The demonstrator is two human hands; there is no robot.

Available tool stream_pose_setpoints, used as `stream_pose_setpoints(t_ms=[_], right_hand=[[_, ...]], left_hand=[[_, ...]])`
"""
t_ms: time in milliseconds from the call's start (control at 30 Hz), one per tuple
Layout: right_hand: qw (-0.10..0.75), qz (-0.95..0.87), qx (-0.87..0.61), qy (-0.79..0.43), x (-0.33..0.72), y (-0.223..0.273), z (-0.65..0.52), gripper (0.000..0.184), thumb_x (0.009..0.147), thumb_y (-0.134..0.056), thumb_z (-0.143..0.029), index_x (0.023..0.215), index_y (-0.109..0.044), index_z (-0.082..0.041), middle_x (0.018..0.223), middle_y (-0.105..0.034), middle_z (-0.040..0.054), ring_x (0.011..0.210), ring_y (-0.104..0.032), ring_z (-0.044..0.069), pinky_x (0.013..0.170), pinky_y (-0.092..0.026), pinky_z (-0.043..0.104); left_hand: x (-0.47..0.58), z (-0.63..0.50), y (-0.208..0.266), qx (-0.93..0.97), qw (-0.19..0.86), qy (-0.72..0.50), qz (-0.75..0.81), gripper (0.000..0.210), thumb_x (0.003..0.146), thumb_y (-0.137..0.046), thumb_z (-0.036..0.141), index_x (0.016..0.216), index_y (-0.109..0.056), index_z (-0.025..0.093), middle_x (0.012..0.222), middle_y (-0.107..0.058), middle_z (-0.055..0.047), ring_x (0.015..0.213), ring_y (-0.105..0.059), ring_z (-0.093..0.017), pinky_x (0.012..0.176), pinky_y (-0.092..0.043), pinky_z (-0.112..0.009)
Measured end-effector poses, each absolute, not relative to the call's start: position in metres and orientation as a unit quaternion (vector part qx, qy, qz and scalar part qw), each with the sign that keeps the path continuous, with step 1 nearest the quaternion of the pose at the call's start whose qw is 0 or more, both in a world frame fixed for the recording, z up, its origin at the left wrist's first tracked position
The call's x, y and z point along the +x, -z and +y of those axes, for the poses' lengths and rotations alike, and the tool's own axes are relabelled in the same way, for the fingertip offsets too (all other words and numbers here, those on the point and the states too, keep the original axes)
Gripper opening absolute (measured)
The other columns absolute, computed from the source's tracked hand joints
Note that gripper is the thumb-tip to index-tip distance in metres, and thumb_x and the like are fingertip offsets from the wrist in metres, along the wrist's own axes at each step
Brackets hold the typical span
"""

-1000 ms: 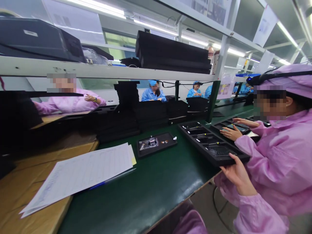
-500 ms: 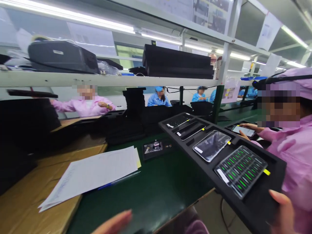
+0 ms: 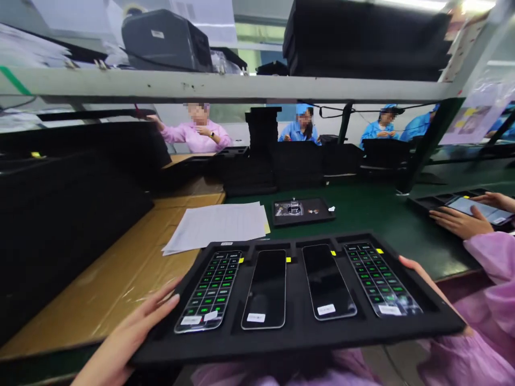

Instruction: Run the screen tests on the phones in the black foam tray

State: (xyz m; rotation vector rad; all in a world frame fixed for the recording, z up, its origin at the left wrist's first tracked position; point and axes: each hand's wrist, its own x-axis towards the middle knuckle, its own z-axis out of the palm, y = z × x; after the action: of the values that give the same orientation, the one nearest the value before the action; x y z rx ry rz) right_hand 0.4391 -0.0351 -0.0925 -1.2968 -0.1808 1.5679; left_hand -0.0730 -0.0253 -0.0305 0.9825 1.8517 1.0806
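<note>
Between my two hands is a black foam tray [image 3: 298,338] with several phones lying face up in its slots. My left hand [image 3: 137,321] grips the tray's left end, thumb on top. At the right end my right hand [image 3: 422,276] holds the other edge, partly hidden behind the tray. Green-lettered grids light up the leftmost phone [image 3: 211,289] and the rightmost phone [image 3: 378,279]. Dark screens show on the two middle phones, the left one [image 3: 265,287] and the right one [image 3: 328,281]. White labels and yellow tabs mark the phones.
Papers [image 3: 221,225] lie beyond the tray, partly over brown cardboard [image 3: 161,236]. A small black tray [image 3: 317,212] with little parts sits on the green bench. Black trays [image 3: 68,225] are stacked at left. A co-worker's hands [image 3: 466,217] hold a phone at right.
The tray has swung from the right to in front of me and is now level. My left hand, empty before, has taken its left end. My view has turned right and down.
</note>
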Motion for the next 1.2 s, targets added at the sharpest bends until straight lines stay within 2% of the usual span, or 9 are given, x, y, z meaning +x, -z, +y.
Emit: stream_pose_setpoints(t_ms=[133,200,300,400,500,667,833,1033,1200], right_hand=[[0.507,-0.200,-0.606,-0.580,0.434,0.096,-0.012,0.032,0.078,-0.079,-0.036,0.100,-0.072,-0.014,0.100,-0.074,0.0112,0.087,-0.072,0.027,0.072,-0.062,0.033],[0.501,-0.308,-0.613,-0.528,0.434,0.102,-0.007,0.034,0.077,-0.077,-0.041,0.100,-0.074,-0.017,0.109,-0.072,0.0100,0.101,-0.068,0.028,0.089,-0.058,0.035],[0.494,-0.428,-0.665,-0.361,0.431,0.109,-0.004,0.048,0.075,-0.073,-0.055,0.105,-0.074,-0.017,0.124,-0.065,0.0112,0.128,-0.052,0.033,0.118,-0.031,0.046],[0.492,-0.541,-0.667,-0.144,0.405,0.111,-0.008,0.062,0.082,-0.066,-0.061,0.122,-0.067,-0.014,0.148,-0.046,0.0142,0.145,-0.026,0.034,0.123,-0.010,0.052],[0.398,-0.729,-0.555,-0.048,0.360,0.110,-0.014,0.052,0.101,-0.045,-0.052,0.136,-0.059,-0.018,0.156,-0.033,0.0114,0.147,-0.024,0.032,0.120,-0.020,0.058],[0.256,-0.833,-0.491,-0.010,0.315,0.115,-0.022,0.047,0.106,-0.039,-0.049,0.125,-0.069,-0.018,0.159,-0.028,0.0127,0.148,-0.013,0.039,0.113,-0.024,0.070],[0.257,-0.837,-0.483,0.008,0.324,0.117,-0.033,0.042,0.106,-0.041,-0.044,0.120,-0.072,-0.019,0.157,-0.033,0.0113,0.147,-0.018,0.039,0.111,-0.029,0.071],[0.266,-0.833,-0.486,-0.004,0.323,0.114,-0.037,0.040,0.105,-0.044,-0.046,0.122,-0.071,-0.021,0.156,-0.033,0.0108,0.147,-0.021,0.038,0.112,-0.030,0.069],[0.297,-0.806,-0.513,-0.020,0.338,0.103,-0.042,0.047,0.106,-0.042,-0.045,0.145,-0.048,-0.019,0.159,-0.026,0.0138,0.145,-0.028,0.034,0.111,-0.038,0.061]], left_hand=[[-0.088,-0.035,0.064,0.328,0.453,-0.431,0.708,0.104,0.035,-0.081,0.076,0.128,-0.063,0.034,0.134,-0.065,-0.002,0.120,-0.063,-0.034,0.094,-0.059,-0.038],[-0.094,-0.037,0.074,0.362,0.427,-0.428,0.710,0.097,0.043,-0.076,0.079,0.128,-0.063,0.032,0.137,-0.063,-0.002,0.127,-0.058,-0.034,0.106,-0.050,-0.040],[-0.093,-0.042,0.082,0.468,0.322,-0.406,0.716,0.081,0.061,-0.066,0.078,0.127,-0.064,0.031,0.140,-0.061,-0.003,0.136,-0.049,-0.032,0.117,-0.034,-0.045],[-0.065,-0.047,0.085,0.604,0.118,-0.384,0.688,0.059,0.083,-0.054,0.063,0.132,-0.061,0.031,0.151,-0.050,-0.002,0.147,-0.034,-0.029,0.121,-0.024,-0.052],[-0.019,-0.047,0.091,0.744,-0.025,-0.321,0.585,0.045,0.096,-0.044,0.042,0.139,-0.055,0.035,0.160,-0.036,-0.001,0.151,-0.022,-0.029,0.118,-0.027,-0.060],[0.021,-0.042,0.103,0.843,-0.064,-0.200,0.496,0.041,0.094,-0.051,0.041,0.132,-0.062,0.031,0.164,-0.024,-0.010,0.150,-0.019,-0.041,0.109,-0.035,-0.069],[0.006,-0.046,0.105,0.843,-0.063,-0.195,0.497,0.044,0.093,-0.053,0.036,0.136,-0.058,0.035,0.166,-0.018,-0.006,0.151,-0.015,-0.040,0.108,-0.037,-0.067],[0.007,-0.047,0.103,0.848,-0.085,-0.207,0.480,0.045,0.095,-0.049,0.034,0.139,-0.056,0.033,0.167,-0.012,-0.008,0.150,-0.014,-0.044,0.104,-0.038,-0.072],[-0.023,-0.049,0.098,0.814,-0.072,-0.265,0.511,0.060,0.095,-0.044,0.031,0.152,-0.031,0.043,0.166,-0.018,-0.001,0.150,-0.017,-0.043,0.108,-0.028,-0.077]])
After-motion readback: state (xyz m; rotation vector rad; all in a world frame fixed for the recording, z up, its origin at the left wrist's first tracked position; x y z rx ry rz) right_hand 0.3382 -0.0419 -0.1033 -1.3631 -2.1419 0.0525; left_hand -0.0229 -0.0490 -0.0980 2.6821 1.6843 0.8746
